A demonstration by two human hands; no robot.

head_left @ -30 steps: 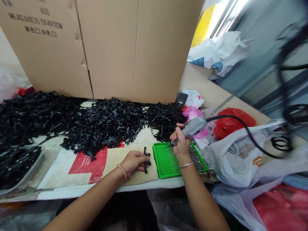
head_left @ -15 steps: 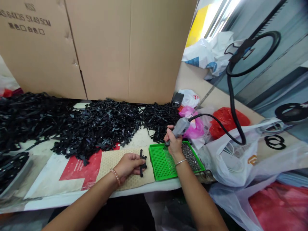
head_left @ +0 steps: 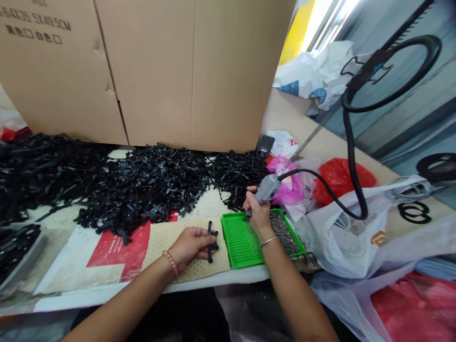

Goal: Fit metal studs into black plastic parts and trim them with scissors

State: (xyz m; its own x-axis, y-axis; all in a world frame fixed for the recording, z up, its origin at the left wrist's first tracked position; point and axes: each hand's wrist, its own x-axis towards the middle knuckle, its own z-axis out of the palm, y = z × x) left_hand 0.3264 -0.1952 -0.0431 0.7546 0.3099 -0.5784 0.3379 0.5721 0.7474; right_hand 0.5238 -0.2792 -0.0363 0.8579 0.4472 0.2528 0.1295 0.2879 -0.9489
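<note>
In the head view, the left hand [head_left: 190, 247] pinches black parts [head_left: 210, 255] between thumb and fingers, over the right side of a beige pad [head_left: 160, 240] on the tabletop [head_left: 212, 203]. The right hand [head_left: 258, 212] is wrapped around a grey tool [head_left: 268, 187], tilted with its lower end at the far edge of a green tray [head_left: 235, 240]; whether that tip touches anything I cannot tell. The tray sits just beside the pad, with small metal pieces [head_left: 284, 233] heaped in its right portion. A black cord [head_left: 326, 185] runs from the tool's upper end. Beyond the hands, piles of black parts [head_left: 156, 183] spread before a tall carton [head_left: 153, 71], and more fill a bin [head_left: 26, 261] at left. A red bag [head_left: 342, 180] and a pink bag [head_left: 292, 189] lie to the right.
</note>
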